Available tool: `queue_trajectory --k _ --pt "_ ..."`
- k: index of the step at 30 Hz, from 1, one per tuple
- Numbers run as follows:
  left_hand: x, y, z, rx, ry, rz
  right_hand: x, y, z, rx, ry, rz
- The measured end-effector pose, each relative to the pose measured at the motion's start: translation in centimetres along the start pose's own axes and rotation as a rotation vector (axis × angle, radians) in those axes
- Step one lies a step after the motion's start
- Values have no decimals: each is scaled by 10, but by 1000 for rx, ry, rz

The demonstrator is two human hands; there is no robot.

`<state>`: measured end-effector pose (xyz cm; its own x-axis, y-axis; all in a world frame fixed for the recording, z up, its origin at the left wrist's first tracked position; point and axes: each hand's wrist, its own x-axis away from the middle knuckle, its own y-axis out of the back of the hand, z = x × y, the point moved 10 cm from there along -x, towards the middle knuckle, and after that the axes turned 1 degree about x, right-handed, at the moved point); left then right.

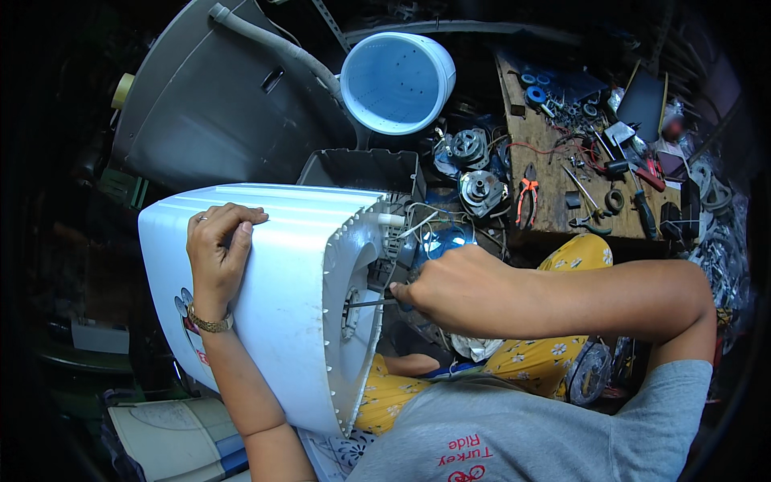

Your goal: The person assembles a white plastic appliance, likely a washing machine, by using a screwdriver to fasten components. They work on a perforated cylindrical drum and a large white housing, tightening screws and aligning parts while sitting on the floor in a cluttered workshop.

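Note:
A white plastic washing-machine body (273,265) lies on its side in front of me, its open underside with a toothed rim facing right. My left hand (221,241) rests on top of the casing, fingers bent over the surface and thumb apart, holding nothing. My right hand (450,289) is closed around a screwdriver (369,303), whose handle is mostly hidden by the fingers. Its shaft points left into the underside, and the tip meets the fitting (350,313) in the middle of the round recess. Wires (422,221) hang at the upper part of the opening.
A wooden bench (554,153) at the right holds orange-handled pliers (527,195), screwdrivers and loose parts. Motors (482,191) sit beside it. A light blue tub (397,84) and a large grey shell (233,104) with a hose (277,48) stand behind. A beige panel (165,438) lies at the lower left.

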<state>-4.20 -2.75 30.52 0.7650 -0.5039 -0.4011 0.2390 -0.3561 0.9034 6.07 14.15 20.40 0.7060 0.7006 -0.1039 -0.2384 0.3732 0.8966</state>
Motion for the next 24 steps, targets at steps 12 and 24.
queue_trajectory --k 12,24 --pt "3 -8 -6 41 -4 27 -2 -26 -23 71 11 86" --pt "-16 -27 -15 -19 -3 58 25 -118 -35 -865 -187 -118"
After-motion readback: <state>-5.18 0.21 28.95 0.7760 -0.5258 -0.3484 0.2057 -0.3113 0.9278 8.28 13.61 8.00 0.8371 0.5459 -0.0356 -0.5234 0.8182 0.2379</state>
